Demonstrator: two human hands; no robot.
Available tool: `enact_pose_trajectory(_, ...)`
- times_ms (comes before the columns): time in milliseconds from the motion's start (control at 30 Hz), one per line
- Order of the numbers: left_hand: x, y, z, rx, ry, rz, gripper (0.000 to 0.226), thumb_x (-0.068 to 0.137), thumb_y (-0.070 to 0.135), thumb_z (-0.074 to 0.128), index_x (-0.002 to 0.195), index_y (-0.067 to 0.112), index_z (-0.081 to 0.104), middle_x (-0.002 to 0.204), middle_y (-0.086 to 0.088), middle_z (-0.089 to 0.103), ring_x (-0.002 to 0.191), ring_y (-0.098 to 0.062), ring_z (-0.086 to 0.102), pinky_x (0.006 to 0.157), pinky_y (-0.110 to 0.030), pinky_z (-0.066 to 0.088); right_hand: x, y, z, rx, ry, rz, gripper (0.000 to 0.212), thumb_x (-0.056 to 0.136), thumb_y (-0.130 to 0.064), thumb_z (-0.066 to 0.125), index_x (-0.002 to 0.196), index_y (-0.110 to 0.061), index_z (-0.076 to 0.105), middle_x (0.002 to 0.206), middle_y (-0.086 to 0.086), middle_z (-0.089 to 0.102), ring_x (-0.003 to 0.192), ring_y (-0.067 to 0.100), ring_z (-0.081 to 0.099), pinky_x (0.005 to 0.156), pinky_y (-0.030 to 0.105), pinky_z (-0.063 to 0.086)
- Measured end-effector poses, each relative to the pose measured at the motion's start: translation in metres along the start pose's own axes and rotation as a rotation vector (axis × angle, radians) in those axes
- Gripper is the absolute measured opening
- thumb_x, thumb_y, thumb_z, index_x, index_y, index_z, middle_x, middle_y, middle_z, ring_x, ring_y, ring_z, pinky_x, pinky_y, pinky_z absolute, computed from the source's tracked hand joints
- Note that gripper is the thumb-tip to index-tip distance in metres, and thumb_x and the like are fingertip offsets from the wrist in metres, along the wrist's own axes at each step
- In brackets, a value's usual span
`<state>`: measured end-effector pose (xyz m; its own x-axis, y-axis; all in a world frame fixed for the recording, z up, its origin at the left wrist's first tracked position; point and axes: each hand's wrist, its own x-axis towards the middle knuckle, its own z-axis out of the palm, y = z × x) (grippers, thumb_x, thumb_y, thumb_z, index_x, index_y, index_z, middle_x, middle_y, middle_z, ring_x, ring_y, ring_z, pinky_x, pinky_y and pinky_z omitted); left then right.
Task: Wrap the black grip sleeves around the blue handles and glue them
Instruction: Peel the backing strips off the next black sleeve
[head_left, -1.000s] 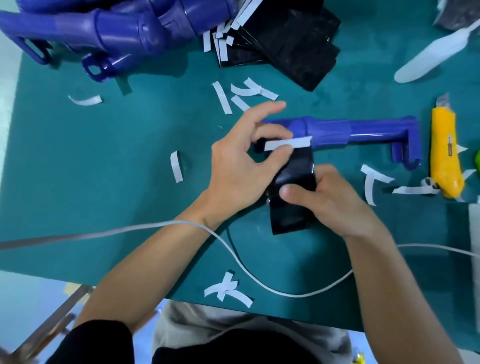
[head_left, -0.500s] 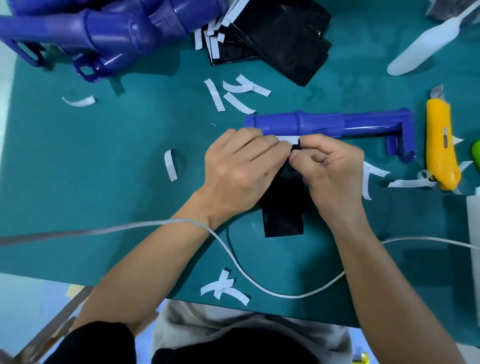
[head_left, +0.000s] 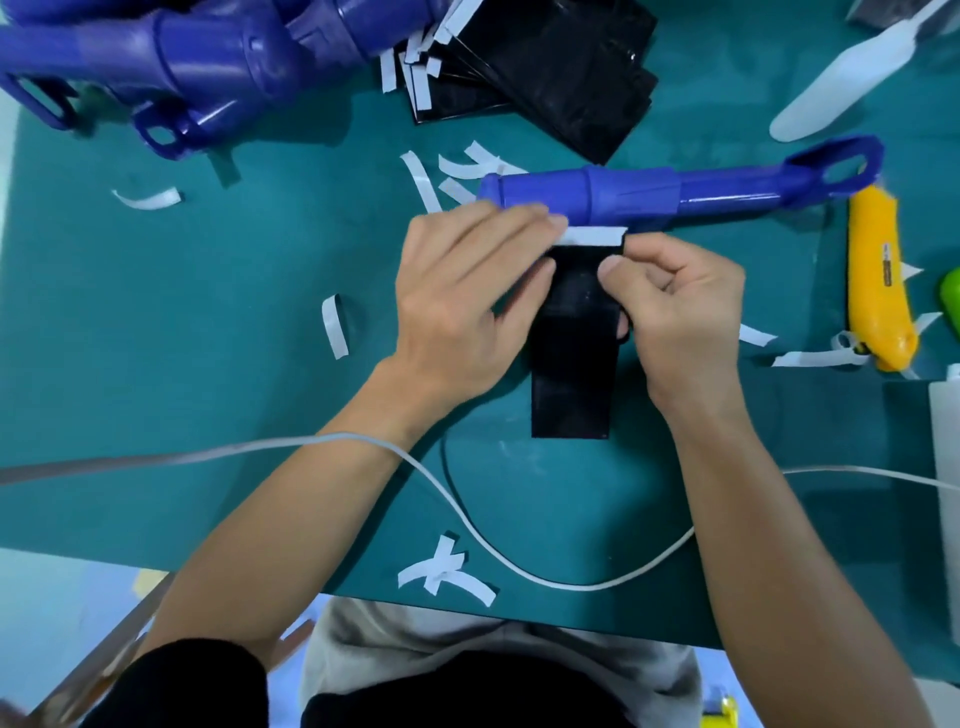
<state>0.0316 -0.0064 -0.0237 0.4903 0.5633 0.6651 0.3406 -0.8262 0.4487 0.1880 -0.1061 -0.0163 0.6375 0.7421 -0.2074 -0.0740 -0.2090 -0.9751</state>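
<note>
A blue handle (head_left: 649, 195) lies across the green mat, its loop end to the right. Just in front of it a black grip sleeve (head_left: 574, 374) lies flat, with a white tape strip (head_left: 592, 236) along its far edge. My left hand (head_left: 462, 296) presses the sleeve's left far corner, fingers stretched out to the strip. My right hand (head_left: 675, 301) has curled fingers and pinches the sleeve's right far corner at the strip's end. A stack of black sleeves (head_left: 550, 67) lies at the back, and several more blue handles (head_left: 171, 67) are piled at the back left.
A yellow utility knife (head_left: 878, 275) lies right of the handle. A white bottle (head_left: 852, 73) lies at the back right, another white container (head_left: 944, 467) at the right edge. Peeled white tape strips (head_left: 444, 571) litter the green mat (head_left: 208, 415). A white cable (head_left: 519, 566) runs across the front.
The blue handle has rolled so its loop end now faces up. My hands have parted slightly, baring the white strip on the sleeve's far edge between them.
</note>
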Motion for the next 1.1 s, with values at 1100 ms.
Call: enact_pose_trajectory(1100,-0.009,0.019,-0.012,-0.003,-0.192,-0.061,0.013,0.091,0.009,0.079,0.078,0.009,0.081,0.071,-0.002,0.074,0.062,-0.025,0.071,0.05,-0.037,0.052,-0.034,0.007,0.009,-0.528,-0.134,-0.339,0.024,0.097,-0.012,0.062,0.073,-0.009,0.067,0.058,0.003,0.046,0.056,0.026,0.041,0.052,0.038,0.04)
